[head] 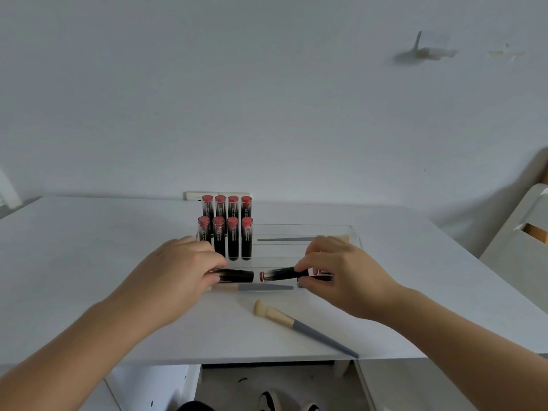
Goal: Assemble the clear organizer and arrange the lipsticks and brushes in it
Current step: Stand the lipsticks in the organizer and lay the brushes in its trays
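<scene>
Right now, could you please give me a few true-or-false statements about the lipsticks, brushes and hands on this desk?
1. Eight lipsticks stand upright in two rows. True.
2. Both hands are empty. False: the left hand holds a lying lipstick and the right hand pinches another lipstick.
3. A brush with a grey handle lies on the desk outside the clear organizer. True.
4. No brush is in the organizer. False: a grey-handled brush lies in its far compartment.

Each hand (175, 271) (341, 269) grips a lying lipstick (237, 275) (281, 273) inside the organizer (354, 232) (apparently its front compartment).
</scene>
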The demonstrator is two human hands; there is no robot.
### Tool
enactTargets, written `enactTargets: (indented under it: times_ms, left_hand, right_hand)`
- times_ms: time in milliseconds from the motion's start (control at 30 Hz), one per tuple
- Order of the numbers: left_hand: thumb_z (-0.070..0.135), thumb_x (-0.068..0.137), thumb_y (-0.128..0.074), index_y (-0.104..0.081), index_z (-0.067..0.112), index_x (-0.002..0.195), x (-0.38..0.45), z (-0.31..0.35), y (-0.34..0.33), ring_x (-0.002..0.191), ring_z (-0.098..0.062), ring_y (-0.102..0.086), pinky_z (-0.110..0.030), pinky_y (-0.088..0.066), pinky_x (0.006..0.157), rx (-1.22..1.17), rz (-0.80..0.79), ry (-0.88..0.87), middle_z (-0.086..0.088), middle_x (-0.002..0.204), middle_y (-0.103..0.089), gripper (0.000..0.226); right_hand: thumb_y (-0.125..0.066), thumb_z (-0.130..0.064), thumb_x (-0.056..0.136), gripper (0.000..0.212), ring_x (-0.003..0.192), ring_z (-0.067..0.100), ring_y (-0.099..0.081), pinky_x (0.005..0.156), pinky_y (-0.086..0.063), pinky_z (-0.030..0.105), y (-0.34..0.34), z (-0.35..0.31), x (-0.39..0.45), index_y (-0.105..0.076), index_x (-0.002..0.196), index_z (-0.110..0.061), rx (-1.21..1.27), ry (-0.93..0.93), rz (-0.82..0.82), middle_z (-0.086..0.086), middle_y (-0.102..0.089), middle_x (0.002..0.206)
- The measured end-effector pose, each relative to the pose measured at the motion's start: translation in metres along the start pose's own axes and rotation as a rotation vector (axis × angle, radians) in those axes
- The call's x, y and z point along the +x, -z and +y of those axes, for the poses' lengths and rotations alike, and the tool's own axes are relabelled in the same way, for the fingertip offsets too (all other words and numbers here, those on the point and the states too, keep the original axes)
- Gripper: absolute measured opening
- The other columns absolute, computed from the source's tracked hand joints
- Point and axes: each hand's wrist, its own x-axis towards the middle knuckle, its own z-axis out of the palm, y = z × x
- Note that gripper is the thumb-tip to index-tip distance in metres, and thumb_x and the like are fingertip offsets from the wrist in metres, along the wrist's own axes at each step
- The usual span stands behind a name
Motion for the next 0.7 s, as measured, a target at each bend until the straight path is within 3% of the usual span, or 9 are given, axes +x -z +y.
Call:
enactTargets:
  times_ms: [100, 167, 233, 333, 467, 567, 700]
  left_hand:
    - [0.026, 0.093, -0.07, -0.077, 0.027, 0.106, -0.001, 0.001, 0.0, 0.092, -0.014, -0.06, -0.033, -0.049, 0.083, -0.014, -0.002, -0.01, 0.014, 0.097, -0.068, 0.014]
    - [0.023, 0.09, -0.075, -0.078, 0.025, 0.103, -0.004, 0.002, -0.001, 0.089, -0.016, -0.062, -0.035, -0.052, 0.079, -0.031, 0.033, -0.015, 0.012, 0.095, -0.068, 0.014]
    - [0.021, 0.087, -0.078, -0.079, 0.024, 0.101, -0.007, 0.002, -0.004, 0.086, -0.017, -0.063, -0.036, -0.053, 0.075, -0.052, 0.073, -0.018, 0.012, 0.094, -0.066, 0.014]
    - [0.025, 0.09, -0.074, -0.079, 0.022, 0.1, -0.012, -0.001, -0.011, 0.081, -0.016, -0.061, -0.037, -0.054, 0.07, -0.09, 0.134, -0.044, 0.01, 0.093, -0.063, 0.011]
    - [0.042, 0.093, -0.054, -0.079, 0.02, 0.098, -0.018, -0.004, -0.019, 0.08, -0.014, -0.061, -0.033, -0.053, 0.068, -0.13, 0.197, -0.046, 0.011, 0.091, -0.064, 0.034]
    - [0.042, 0.093, -0.053, -0.08, 0.019, 0.095, -0.022, -0.005, -0.026, 0.078, -0.016, -0.061, -0.035, -0.054, 0.065, -0.148, 0.224, -0.047, 0.009, 0.088, -0.065, 0.036]
    - [0.042, 0.092, -0.054, -0.081, 0.019, 0.09, -0.021, -0.006, -0.03, 0.074, -0.016, -0.06, -0.036, -0.053, 0.062, -0.153, 0.251, -0.042, 0.009, 0.084, -0.065, 0.035]
  right_hand:
    - [-0.064, -0.056, 0.087, 0.024, 0.083, 0.003, -0.056, 0.066, -0.042, 0.014, 0.006, -0.009, -0.004, -0.074, 0.094, -0.035, 0.096, -0.02, -0.171, -0.021, -0.054, 0.085]
    - [-0.058, -0.072, 0.08, 0.041, 0.085, 0.003, -0.056, 0.067, -0.047, 0.02, 0.008, -0.015, -0.003, -0.071, 0.099, -0.038, 0.05, -0.039, -0.328, -0.021, -0.054, 0.086]
    - [-0.059, -0.076, 0.077, 0.047, 0.088, 0.004, -0.055, 0.071, -0.049, 0.024, 0.007, -0.022, -0.002, -0.069, 0.103, -0.038, -0.006, -0.05, -0.427, -0.019, -0.056, 0.09]
    - [-0.063, -0.067, 0.082, 0.04, 0.09, 0.006, -0.056, 0.075, -0.049, 0.028, 0.005, -0.029, 0.0, -0.071, 0.104, -0.035, -0.051, -0.078, -0.476, -0.017, -0.057, 0.091]
    - [-0.067, -0.049, 0.087, 0.022, 0.09, 0.004, -0.057, 0.079, -0.051, 0.028, 0.002, -0.033, 0.003, -0.074, 0.098, -0.031, -0.004, -0.146, -0.476, -0.018, -0.064, 0.093]
    - [-0.072, -0.043, 0.083, 0.01, 0.078, -0.003, -0.056, 0.066, -0.044, 0.016, 0.007, -0.031, 0.01, -0.074, 0.086, -0.033, 0.128, -0.186, -0.463, -0.021, -0.065, 0.085]
    - [-0.081, -0.033, 0.077, 0.006, 0.052, -0.001, -0.052, 0.052, -0.039, 0.012, 0.03, -0.011, 0.026, -0.075, 0.078, -0.031, 0.475, -0.364, -0.211, -0.015, -0.067, 0.063]
